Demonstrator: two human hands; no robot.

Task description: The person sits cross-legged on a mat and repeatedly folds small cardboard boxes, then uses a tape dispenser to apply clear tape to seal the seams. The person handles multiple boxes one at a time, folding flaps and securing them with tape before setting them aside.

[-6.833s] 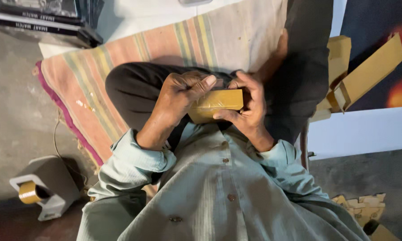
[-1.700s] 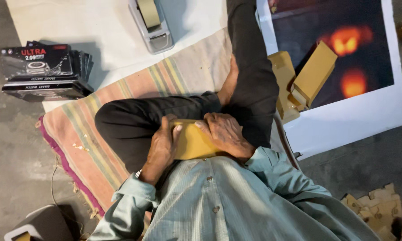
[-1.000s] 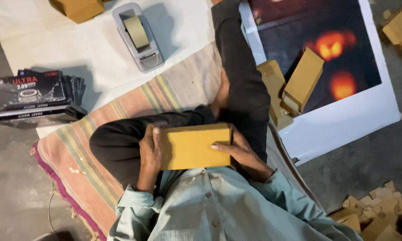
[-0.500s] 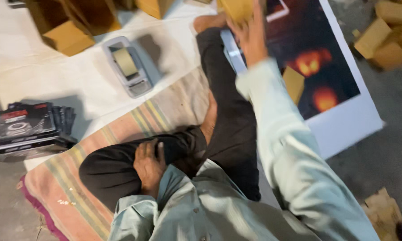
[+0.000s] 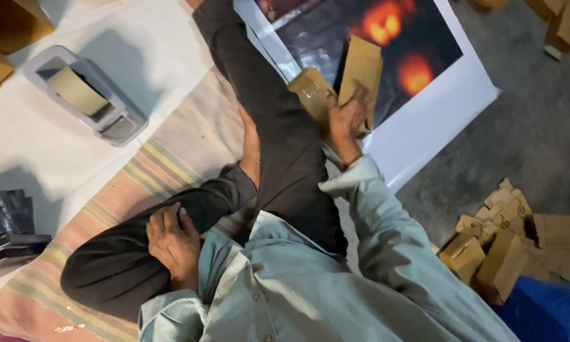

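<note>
Head view, looking down on a person seated cross-legged on a striped mat (image 5: 171, 158) on the floor. Far left of the left hand, a stack of dark boxes (image 5: 3, 231) sits at the frame edge. Above and left of that hand, a grey tape dispenser (image 5: 85, 95) with a tan roll lies on a white sheet (image 5: 19, 152). Left hand (image 5: 171, 244) rests palm-down on the bent knee in dark trousers, fingers loosely curled, holding nothing. Right arm in a pale blue sleeve reaches out past the other leg. Right hand (image 5: 347, 117) is closed on a flat tan carton (image 5: 361, 66), thumb and fingers pinching its lower edge; the carton stands tilted up. Just left of that hand, touching it, lies a second carton (image 5: 310, 92). Both sit on the edge of a dark poster (image 5: 437, 101) with orange glows and a white border. Well right of and below the right hand, a loose pile of cartons (image 5: 494, 247) lies on the grey floor, beside something blue (image 5: 544, 316).
</note>
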